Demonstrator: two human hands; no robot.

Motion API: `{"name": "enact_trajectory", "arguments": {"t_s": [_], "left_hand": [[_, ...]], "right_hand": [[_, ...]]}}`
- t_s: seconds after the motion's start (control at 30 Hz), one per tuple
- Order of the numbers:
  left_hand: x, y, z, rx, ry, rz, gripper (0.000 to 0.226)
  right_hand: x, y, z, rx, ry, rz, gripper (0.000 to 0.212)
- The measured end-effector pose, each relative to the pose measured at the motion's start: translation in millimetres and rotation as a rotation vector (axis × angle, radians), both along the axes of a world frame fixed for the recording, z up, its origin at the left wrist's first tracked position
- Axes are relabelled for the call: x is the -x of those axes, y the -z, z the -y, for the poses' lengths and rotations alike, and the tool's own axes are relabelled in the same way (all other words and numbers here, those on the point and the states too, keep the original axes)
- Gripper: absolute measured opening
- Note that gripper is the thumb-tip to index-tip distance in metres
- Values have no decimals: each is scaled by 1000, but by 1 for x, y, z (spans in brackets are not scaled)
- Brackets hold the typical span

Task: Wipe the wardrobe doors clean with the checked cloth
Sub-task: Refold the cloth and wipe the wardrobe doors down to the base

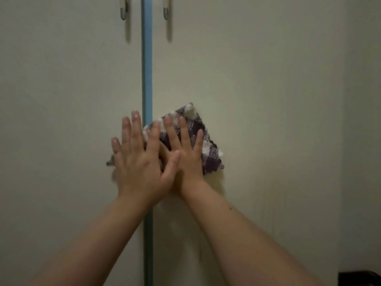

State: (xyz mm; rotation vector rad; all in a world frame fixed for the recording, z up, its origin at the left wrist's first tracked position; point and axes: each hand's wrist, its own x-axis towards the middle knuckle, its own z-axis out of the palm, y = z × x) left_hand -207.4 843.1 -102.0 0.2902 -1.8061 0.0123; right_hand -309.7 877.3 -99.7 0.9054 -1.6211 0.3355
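With grips spread flat, the left hand (140, 162) and right hand (185, 155) press the checked cloth (209, 149), mostly right of the blue strip (146, 69).

Dim, soft-focus, greenish indoor light

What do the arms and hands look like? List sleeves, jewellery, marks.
Left hand and right hand are bare: no gloves, rings or watch. The left forearm and right forearm show no sleeves in frame. A small dark spot marks the right one.

Left hand (140, 168), right hand (185, 159) flat, pressing checked cloth (211, 155) on wardrobe doors (257, 96).
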Motion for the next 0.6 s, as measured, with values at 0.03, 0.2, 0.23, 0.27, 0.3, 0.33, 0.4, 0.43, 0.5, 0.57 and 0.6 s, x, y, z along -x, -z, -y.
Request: {"name": "enact_trajectory", "arguments": {"t_s": [0.03, 0.2, 0.23, 0.27, 0.3, 0.33, 0.4, 0.43, 0.5, 0.57, 0.6], "left_hand": [[2, 3, -4, 7, 0, 30, 74], [13, 17, -13, 120, -49, 181, 67], [15, 18, -12, 138, -67, 205, 67], [16, 18, -12, 144, -79, 229, 67], [17, 16, -13, 141, -85, 253, 68], [17, 14, -14, 133, -91, 272, 70], [16, 8, -17, 91, -110, 291, 76], [16, 5, -18, 49, -119, 296, 79], [17, 3, -13, -13, -120, 308, 82], [17, 5, -8, -12, -123, 307, 81], [17, 6, -6, -7, -140, 302, 80]], "right_hand": [[-2, 13, 0, -54, 14, 15, 75], [-6, 40, -8, -198, 172, 28, 72], [-7, 39, -11, -215, 192, 28, 75], [-9, 38, -14, -236, 200, 26, 78], [-8, 36, -17, -267, 199, 20, 80], [-7, 34, -19, -303, 191, 13, 80], [-5, 29, -25, -347, 157, -12, 79], [-2, 27, -27, -353, 120, -15, 80], [6, 26, -32, -308, 2, 1, 77], [15, 30, -40, -195, -68, -22, 71], [22, 33, -46, -133, -80, -40, 70]]}}
